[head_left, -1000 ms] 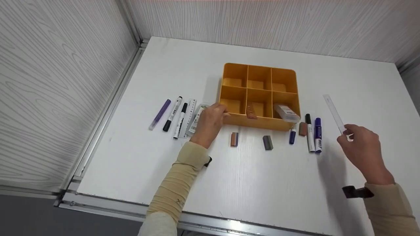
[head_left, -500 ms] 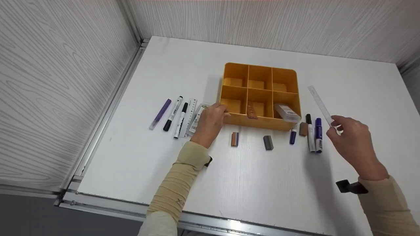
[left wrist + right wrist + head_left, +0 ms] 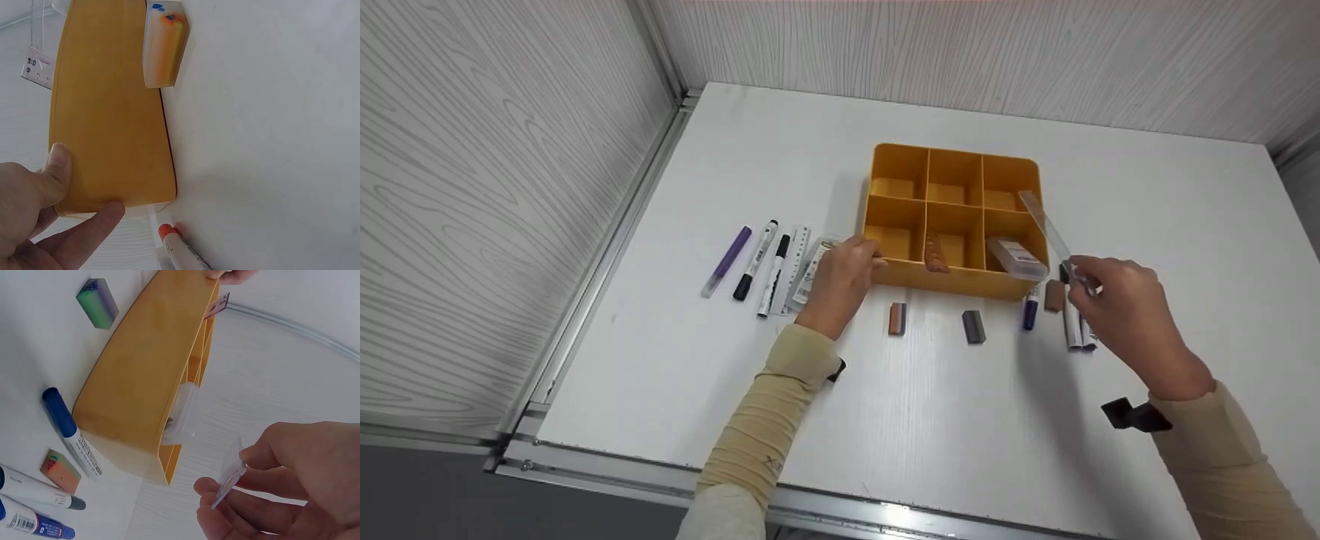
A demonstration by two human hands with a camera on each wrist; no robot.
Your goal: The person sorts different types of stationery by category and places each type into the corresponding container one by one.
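Observation:
My left hand (image 3: 844, 281) grips the front left corner of an orange six-compartment storage box (image 3: 952, 282), thumb on the front wall. My right hand (image 3: 1129, 319) pinches one end of a clear ruler (image 3: 1046, 225) between thumb and fingers. The ruler slants up and left, its far end overlapping the box's back right compartment in the head view. The right wrist view shows the ruler (image 3: 229, 475) nearly edge-on, held beside the box. Another ruler (image 3: 935, 253) leans in the front middle compartment, its end over the front wall. A clear plastic case (image 3: 1016, 259) sits tilted in the front right compartment.
Left of the box lie a purple pen (image 3: 727, 262), two black-and-white markers (image 3: 757, 259), a ruler (image 3: 793, 266) and a clear case (image 3: 812, 274) partly under my left hand. Two erasers (image 3: 897, 319) lie in front. More markers (image 3: 70, 433) and an eraser (image 3: 60, 471) lie at right.
My right hand has moved left with the clear ruler, from the right of the markers to the box's right side. My left hand and the box have stayed in place.

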